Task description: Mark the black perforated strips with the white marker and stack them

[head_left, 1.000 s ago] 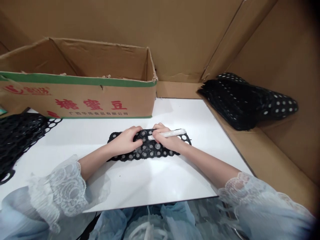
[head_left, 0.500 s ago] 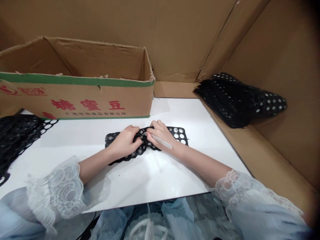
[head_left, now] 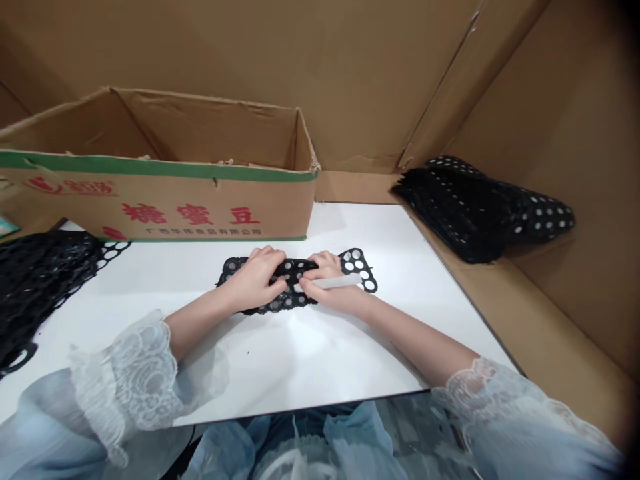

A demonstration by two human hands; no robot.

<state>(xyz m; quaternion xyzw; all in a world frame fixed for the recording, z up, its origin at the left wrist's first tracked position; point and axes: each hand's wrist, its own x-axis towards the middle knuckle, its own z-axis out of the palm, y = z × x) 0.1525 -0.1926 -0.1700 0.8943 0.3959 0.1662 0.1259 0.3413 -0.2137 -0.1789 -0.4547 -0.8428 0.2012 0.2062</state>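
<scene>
A black sheet with rows of round holes (head_left: 287, 303) lies on the white table, spread left to right under both hands. My left hand (head_left: 257, 280) is closed on its left part, thumb on top and fingers curled over the far edge. In my right hand (head_left: 327, 283) is a slim white pen-shaped tool (head_left: 340, 281), its back end pointing right and its front end by the sheet's middle. The fingers of that hand also rest on the sheet. White shows through the holes at the right end; the tool's tip is too small to make out.
An open cardboard box (head_left: 210, 200) with a green band stands at the back left. Black holed sheets (head_left: 45, 280) are heaped at the left. More folded black sheets (head_left: 480, 207) lie at the right, against cardboard walls (head_left: 550, 153). The white table (head_left: 300, 360) ends near my body.
The white tool has swung from a slant to nearly level. The sheet's middle, bunched up before, lies flatter, and its right end is tilted more. The view has shifted slightly.
</scene>
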